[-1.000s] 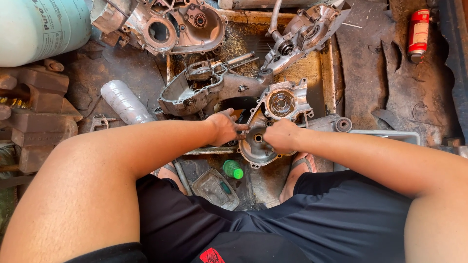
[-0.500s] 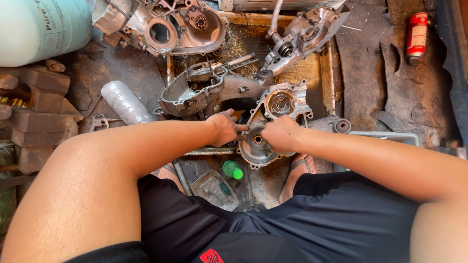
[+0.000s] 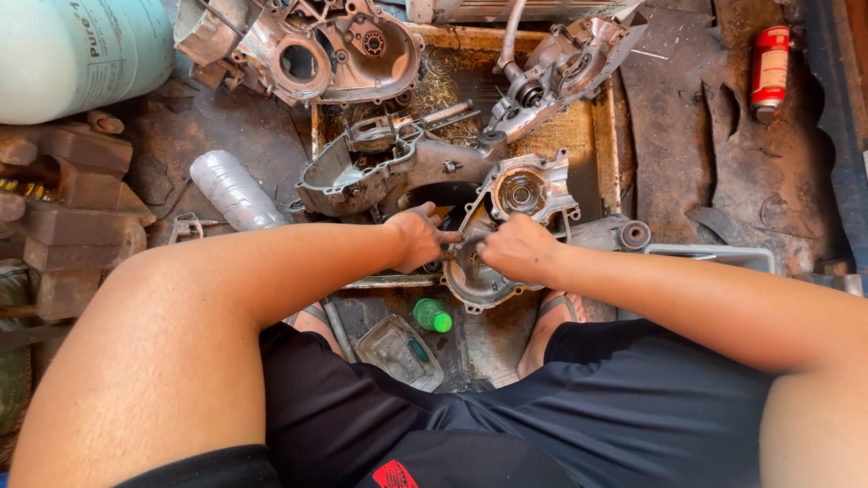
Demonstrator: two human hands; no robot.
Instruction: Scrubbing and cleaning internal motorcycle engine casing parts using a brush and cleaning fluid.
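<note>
Cast aluminium is what you have under both hands: your left hand [image 3: 418,237] and right hand [image 3: 514,248] meet at the centre of the frame over a grey engine case half [image 3: 511,221], fingers curled and pressed together around something small and dark at its near edge; what it is cannot be made out. That casting looks heavy, stiff and greasy, so it will likely slip if taken by a flat face; its thick outer rim and the bolt lugs seem the safer places to take hold, not the thin webs around the round bearing seat. It lies in a rusty metal tray [image 3: 608,136], just beside a longer crankcase housing [image 3: 389,167] to its left. Further up, two more cases [image 3: 307,45] [image 3: 570,59] lean on the tray's far edge. Below your hands sits a small green-capped bottle [image 3: 432,315]. At upper left lies a pale green gas cylinder [image 3: 77,50] with dark print on its side; at upper right, a red spray can [image 3: 770,68] with a light label band.
</note>
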